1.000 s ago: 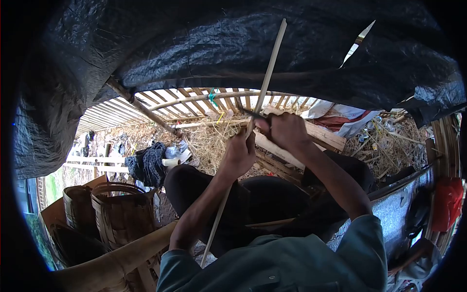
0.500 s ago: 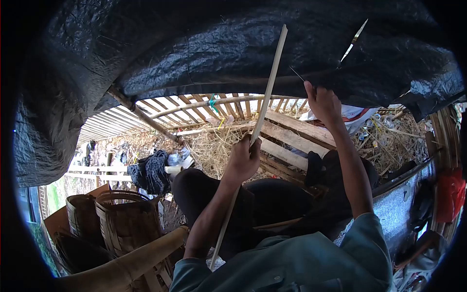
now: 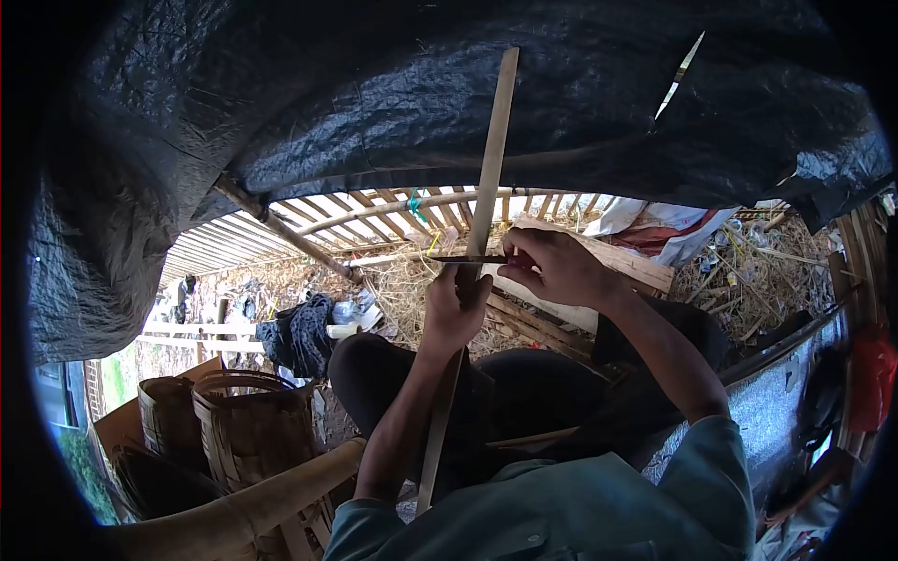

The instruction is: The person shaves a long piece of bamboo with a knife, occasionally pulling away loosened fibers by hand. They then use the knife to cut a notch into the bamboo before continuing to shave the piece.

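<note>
A long, flat bamboo strip (image 3: 493,159) stands nearly upright in view, running from the dark sheet down past my lap. My left hand (image 3: 456,313) is closed around it near its middle. Just above that hand, a thin knife (image 3: 468,259) lies crosswise against the strip. My right hand (image 3: 552,266) grips the knife's handle, with its fingers bent, and its blade points left. The two hands are close together over my knees.
Black plastic sheeting (image 3: 393,112) hangs overhead. Woven baskets (image 3: 253,430) and a thick bamboo pole (image 3: 253,505) are at lower left. Wooden planks (image 3: 627,262), straw (image 3: 398,290) and a dark cloth (image 3: 295,335) lie beyond my knees. A red bag (image 3: 870,379) is at right.
My right hand has moved down and left, bringing the knife from the upper right across the strip. The strip's top has shifted left, and its flat face now shows more.
</note>
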Tool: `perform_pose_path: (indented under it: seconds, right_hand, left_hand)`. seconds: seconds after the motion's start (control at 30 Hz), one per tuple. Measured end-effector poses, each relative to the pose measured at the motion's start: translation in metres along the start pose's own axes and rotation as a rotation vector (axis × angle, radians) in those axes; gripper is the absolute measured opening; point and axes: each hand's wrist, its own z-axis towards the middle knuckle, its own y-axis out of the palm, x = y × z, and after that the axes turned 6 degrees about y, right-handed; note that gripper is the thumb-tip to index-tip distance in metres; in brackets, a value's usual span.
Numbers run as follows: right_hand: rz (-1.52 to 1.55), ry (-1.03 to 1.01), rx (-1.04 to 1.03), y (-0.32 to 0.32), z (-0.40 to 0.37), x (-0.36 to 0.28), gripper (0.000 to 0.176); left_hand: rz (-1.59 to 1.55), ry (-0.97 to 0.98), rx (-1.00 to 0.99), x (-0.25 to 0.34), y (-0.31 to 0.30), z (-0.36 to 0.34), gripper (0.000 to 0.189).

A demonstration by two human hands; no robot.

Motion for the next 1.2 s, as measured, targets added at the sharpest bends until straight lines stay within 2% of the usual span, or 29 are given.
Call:
perform_pose_path:
  seconds: [0.1, 0.2, 0.23, 0.33, 0.37, 0.43, 0.47, 0.57, 0.6, 0.67, 0.73, 0.77, 0.87, 0.97, 1.03, 1.07, 1.13, 1.17, 1.2]
  right_hand:
    - [-0.061, 0.041, 0.024, -0.008, 0.002, 0.006, 0.021]
    - [-0.082, 0.094, 0.19, -0.014, 0.008, 0.025, 0.014]
    - [-0.04, 0.058, 0.324, -0.013, 0.013, 0.032, 0.012]
    - [-0.011, 0.228, 0.367, -0.025, 0.019, 0.043, 0.01]
    - [-0.031, 0.222, 0.451, -0.023, 0.023, 0.051, 0.016]
    - [-0.013, 0.221, 0.484, -0.024, 0.027, 0.055, 0.014]
    - [-0.005, 0.219, 0.502, -0.025, 0.029, 0.055, 0.013]
    - [0.069, 0.136, 0.234, -0.017, 0.021, 0.046, 0.015]
    - [0.049, 0.151, 0.192, -0.009, 0.015, 0.039, 0.016]
    - [0.004, 0.025, 0.224, -0.009, 0.018, 0.052, 0.016]
    - [0.004, 0.155, 0.404, -0.029, 0.029, 0.054, 0.016]
    - [0.008, 0.114, 0.522, -0.033, 0.036, 0.065, 0.015]
    - [-0.058, 0.122, 0.432, -0.033, 0.033, 0.062, 0.015]
    - [-0.014, 0.138, 0.058, -0.019, 0.016, 0.031, 0.019]
    - [-0.019, 0.183, -0.151, -0.021, 0.013, 0.022, 0.022]
    - [0.001, 0.136, -0.031, -0.022, 0.013, 0.028, 0.023]
    - [-0.041, 0.186, 0.188, -0.035, 0.024, 0.039, 0.021]
    - [-0.059, 0.152, 0.385, -0.036, 0.028, 0.048, 0.017]
    - [-0.056, 0.16, 0.415, -0.036, 0.029, 0.051, 0.016]
  left_hand:
    - [-0.01, -0.011, 0.012, 0.002, 0.001, 0.0, 0.021]
    - [-0.005, -0.018, -0.018, 0.007, -0.001, 0.0, 0.019]
    - [-0.004, -0.019, -0.035, 0.009, -0.001, 0.0, 0.018]
    - [-0.237, -0.14, -0.099, -0.004, 0.008, -0.002, 0.013]
    - [-0.249, -0.139, -0.116, -0.004, 0.01, -0.004, 0.014]
    - [-0.272, -0.135, -0.148, 0.004, 0.013, -0.006, 0.016]
    - [-0.2, -0.071, -0.117, 0.006, 0.013, -0.006, 0.018]
    - [-0.058, 0.068, -0.043, 0.01, 0.014, -0.006, 0.024]
    - [-0.057, 0.083, -0.037, 0.01, 0.014, -0.005, 0.026]
    - [-0.047, 0.091, -0.036, 0.011, 0.013, -0.002, 0.027]
    - [-0.036, 0.061, -0.058, 0.016, 0.014, -0.005, 0.026]
    - [-0.074, 0.038, -0.063, 0.02, 0.015, -0.006, 0.026]
    - [-0.031, 0.078, -0.063, 0.013, 0.014, -0.005, 0.025]
    - [-0.078, 0.088, -0.031, 0.007, 0.013, -0.001, 0.024]
    - [-0.138, -0.02, -0.053, 0.005, 0.013, -0.001, 0.022]
    - [-0.168, -0.08, -0.067, 0.005, 0.014, -0.004, 0.021]
    - [-0.3, -0.196, -0.197, 0.007, 0.007, -0.004, 0.021]
    - [-0.369, -0.249, -0.259, 0.01, 0.005, -0.003, 0.022]
    - [-0.428, -0.257, -0.29, 0.016, 0.005, -0.003, 0.027]
